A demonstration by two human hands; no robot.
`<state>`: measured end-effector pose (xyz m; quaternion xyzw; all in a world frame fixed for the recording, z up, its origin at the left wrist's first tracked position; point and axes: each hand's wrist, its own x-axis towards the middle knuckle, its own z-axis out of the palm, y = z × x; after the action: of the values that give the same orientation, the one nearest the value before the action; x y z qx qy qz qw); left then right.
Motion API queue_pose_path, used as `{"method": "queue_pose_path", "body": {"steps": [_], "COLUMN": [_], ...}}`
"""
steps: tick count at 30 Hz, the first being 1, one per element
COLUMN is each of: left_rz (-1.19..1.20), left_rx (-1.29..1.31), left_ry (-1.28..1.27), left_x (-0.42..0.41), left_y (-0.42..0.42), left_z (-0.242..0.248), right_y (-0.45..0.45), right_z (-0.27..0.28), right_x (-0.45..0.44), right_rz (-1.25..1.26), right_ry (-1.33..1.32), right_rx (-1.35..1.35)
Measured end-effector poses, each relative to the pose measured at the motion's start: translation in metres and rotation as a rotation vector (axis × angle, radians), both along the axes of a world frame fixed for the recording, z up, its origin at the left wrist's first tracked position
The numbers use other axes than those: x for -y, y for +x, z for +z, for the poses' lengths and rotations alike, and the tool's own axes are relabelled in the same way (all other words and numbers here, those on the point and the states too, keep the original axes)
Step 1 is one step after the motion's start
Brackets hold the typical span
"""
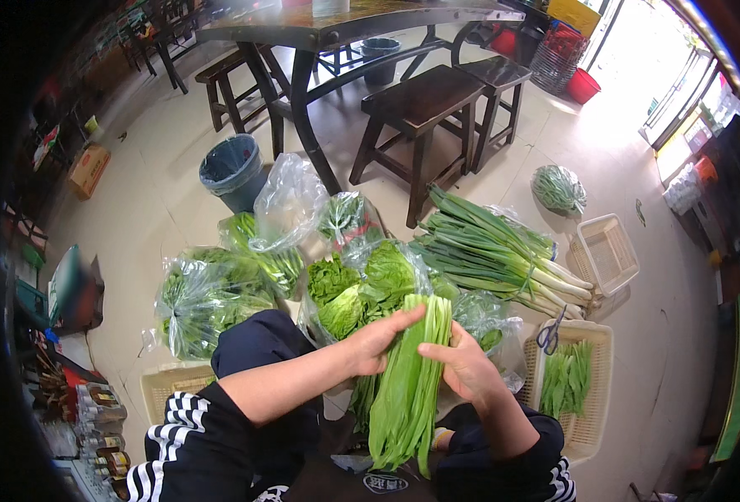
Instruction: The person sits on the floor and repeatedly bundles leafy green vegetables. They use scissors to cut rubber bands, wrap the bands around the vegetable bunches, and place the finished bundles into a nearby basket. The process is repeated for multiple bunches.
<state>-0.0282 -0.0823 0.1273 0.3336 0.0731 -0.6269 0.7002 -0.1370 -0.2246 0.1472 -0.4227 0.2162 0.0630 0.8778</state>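
Observation:
A bunch of long green leaf vegetables hangs between my hands, pale cut stems up and leaf tips down over my lap. My left hand grips its left side, thumb across the front. From the right, my right hand holds the same bunch with the thumb on a leaf. Just beyond, an opened plastic bag holds lettuce heads. To the right, similar leaves lie in a cream plastic basket, and a pair of scissors rests on its rim.
Thick leeks lie on the floor beyond a small basket's left side. Bagged greens sit left, near a lined bin. Wooden stools and a table stand ahead. Another basket is by my left knee.

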Motion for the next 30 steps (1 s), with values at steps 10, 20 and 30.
{"method": "queue_pose_path", "body": {"steps": [10,20,30], "left_rz": [0.064,0.100,-0.097], "left_rx": [0.660,0.835,1.336], "left_ry": [0.071,-0.148,-0.134], "left_x": [0.013,0.011,0.005], "left_y": [0.004,0.003,0.005], "left_z": [-0.007,0.001,0.001], "right_y": [0.005,0.003,-0.009], "right_z": [-0.046,-0.034,-0.039], "right_x": [0.003,-0.002,0.001], "right_rz": [-0.062,-0.156,-0.227], "right_ry": [-0.660,-0.169,0.034], "right_rx": [0.198,0.248,0.213]}}
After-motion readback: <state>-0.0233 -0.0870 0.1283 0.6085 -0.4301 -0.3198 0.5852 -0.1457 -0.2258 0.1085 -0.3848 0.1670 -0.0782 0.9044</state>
